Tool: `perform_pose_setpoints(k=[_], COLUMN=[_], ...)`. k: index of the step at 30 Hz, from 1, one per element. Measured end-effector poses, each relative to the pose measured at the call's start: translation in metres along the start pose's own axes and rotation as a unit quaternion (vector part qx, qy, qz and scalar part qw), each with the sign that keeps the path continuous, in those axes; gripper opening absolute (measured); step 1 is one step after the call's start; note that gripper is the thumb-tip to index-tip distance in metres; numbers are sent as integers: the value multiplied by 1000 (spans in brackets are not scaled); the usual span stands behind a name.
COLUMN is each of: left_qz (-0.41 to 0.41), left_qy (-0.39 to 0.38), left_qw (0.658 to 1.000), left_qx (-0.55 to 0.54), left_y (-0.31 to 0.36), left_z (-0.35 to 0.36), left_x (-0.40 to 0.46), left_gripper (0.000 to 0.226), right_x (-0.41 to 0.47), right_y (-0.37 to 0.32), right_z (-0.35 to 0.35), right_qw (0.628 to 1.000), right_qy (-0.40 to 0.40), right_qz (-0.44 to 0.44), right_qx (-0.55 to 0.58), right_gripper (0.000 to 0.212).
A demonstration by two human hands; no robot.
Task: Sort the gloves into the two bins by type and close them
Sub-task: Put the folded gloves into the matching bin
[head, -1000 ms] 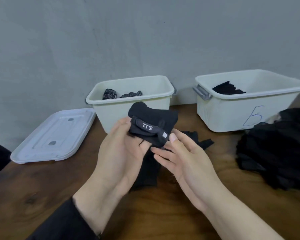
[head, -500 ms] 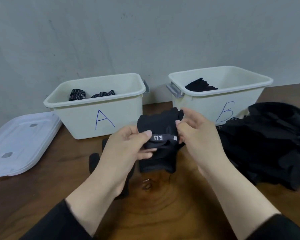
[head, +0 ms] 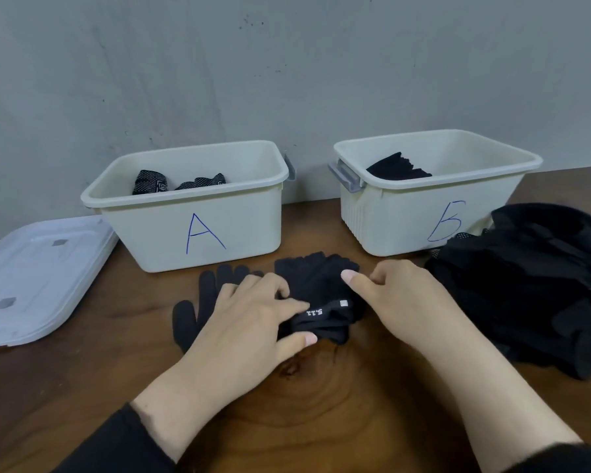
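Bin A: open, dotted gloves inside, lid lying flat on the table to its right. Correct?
Not quite. In the head view bin A is open with dotted gloves inside, but the lid lies flat on the table to its left, not its right. On the right stands bin B.

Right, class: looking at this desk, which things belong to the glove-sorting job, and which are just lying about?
Part of the job:
- glove with the 5.11 strap, held by left hand and right hand
- full-finger glove on the table
- bin A
- bin Б
- glove pile
- white lid

Just lying about:
- nothing visible
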State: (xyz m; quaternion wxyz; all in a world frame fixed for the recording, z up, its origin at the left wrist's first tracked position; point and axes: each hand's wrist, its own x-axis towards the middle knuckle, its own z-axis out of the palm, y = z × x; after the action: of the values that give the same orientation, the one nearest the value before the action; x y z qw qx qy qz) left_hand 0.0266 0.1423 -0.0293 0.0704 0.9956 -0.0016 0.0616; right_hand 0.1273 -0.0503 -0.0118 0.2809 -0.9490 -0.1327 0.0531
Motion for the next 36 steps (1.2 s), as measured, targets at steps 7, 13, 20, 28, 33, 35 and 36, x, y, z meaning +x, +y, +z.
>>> perform_pose_setpoints(k=[7,13,20,28,33,35,36], left_qz=[-8,0,-92,-167,-121,-124,-133], left_qy=[-18,-1,213,85,-32,-9,9], left_qw=[1000,1000,948,805,703,686,681], left_qx=[18,-21,-219,-563,-700,-717,-720], left_y=[9,14,6,-8,1,4,6], left_z=[2,3,-4,-26,-31,-31,-32], left_x=[-2,-6,0,14,13,18,21], left_gripper=[49,50,25,70,34,35,34], right_x=[-9,-9,-11,-18,-14,-10,-8], right_y=[-9,-13,-15,-19,-15,-14,-13], right_z=[13,27,18,-11,-14,-11,-10], right_qw=[997,996,961,931,911,870,841], right_qy=[-55,-12,10,-93,-53,-40,-48], right_qz=[-46,-69,-81,-177,-138,-78,-47], right_qx=[-1,47,265,306,386,486,537], right_gripper=[65,38,18,18,24,31,36])
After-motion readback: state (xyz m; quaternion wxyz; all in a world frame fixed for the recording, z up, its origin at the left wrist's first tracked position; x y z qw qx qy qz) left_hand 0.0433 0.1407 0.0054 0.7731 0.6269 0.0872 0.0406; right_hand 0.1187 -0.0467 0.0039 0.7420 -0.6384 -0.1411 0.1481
